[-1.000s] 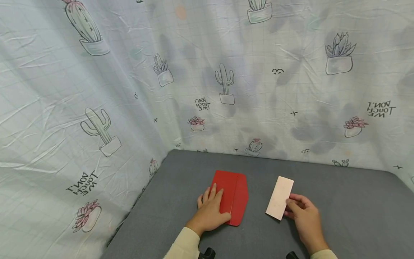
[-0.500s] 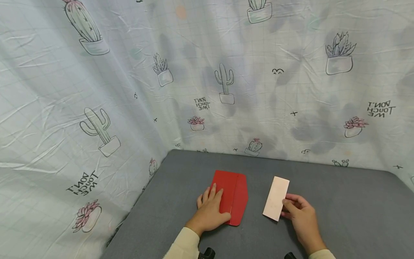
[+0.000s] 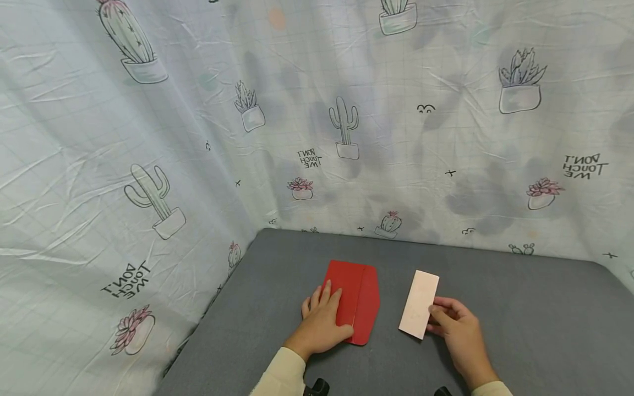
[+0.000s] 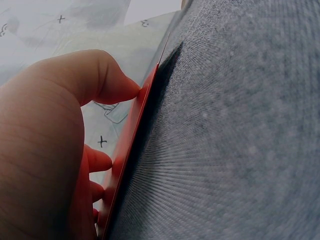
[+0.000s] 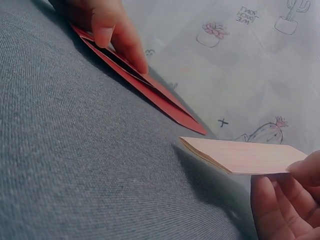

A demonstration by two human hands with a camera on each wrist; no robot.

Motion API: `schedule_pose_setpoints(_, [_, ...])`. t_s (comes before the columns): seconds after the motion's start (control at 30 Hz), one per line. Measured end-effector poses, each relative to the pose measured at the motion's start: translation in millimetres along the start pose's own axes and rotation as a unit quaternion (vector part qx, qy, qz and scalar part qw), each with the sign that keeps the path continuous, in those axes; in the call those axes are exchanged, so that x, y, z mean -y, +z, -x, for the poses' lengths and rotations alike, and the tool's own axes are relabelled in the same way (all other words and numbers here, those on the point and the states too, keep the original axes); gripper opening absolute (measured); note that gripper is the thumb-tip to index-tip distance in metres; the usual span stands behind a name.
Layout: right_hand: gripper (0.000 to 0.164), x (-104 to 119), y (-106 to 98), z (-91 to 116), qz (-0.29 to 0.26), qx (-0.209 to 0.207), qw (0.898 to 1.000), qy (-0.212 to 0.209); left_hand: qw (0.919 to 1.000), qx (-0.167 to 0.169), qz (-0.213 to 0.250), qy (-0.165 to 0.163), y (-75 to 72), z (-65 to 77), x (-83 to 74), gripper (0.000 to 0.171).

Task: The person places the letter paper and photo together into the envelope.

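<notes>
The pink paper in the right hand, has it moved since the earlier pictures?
Yes. In the head view, the pink paper has moved left, closer to the red envelope, which has stayed in place on the grey table.

left hand (image 3: pixel 321 325) spread, right hand (image 3: pixel 462 331) curled

Mirror-reversed "DON'T TOUCH ME" on the cactus-print cloth (image 3: pixel 396 71)
The black lettering (image 3: pixel 309 158) appears three times in the head view, left, centre and right; small crosses (image 3: pixel 449 173) are printed there too.
</notes>
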State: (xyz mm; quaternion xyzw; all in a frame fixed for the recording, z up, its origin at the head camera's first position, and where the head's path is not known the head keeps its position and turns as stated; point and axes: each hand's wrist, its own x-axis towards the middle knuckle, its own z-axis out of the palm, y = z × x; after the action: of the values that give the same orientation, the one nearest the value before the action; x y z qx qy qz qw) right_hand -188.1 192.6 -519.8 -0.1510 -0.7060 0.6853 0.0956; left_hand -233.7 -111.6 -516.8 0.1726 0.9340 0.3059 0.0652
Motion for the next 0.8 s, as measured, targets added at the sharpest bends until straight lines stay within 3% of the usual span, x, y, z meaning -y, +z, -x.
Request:
schedule_pose_setpoints(0.4, [0.035,-2,8,4,-0.030,0.051,0.998,0.008,1.0000,0.004,-0.003,-0.006,1.7,-0.6,1.1,0.095])
schedule_pose_setpoints(0.8, [0.034,-1,15,10,-0.040,0.062,0.997,0.006,1.0000,-0.001,-0.002,-0.005,2.1,0.1,1.2,0.094])
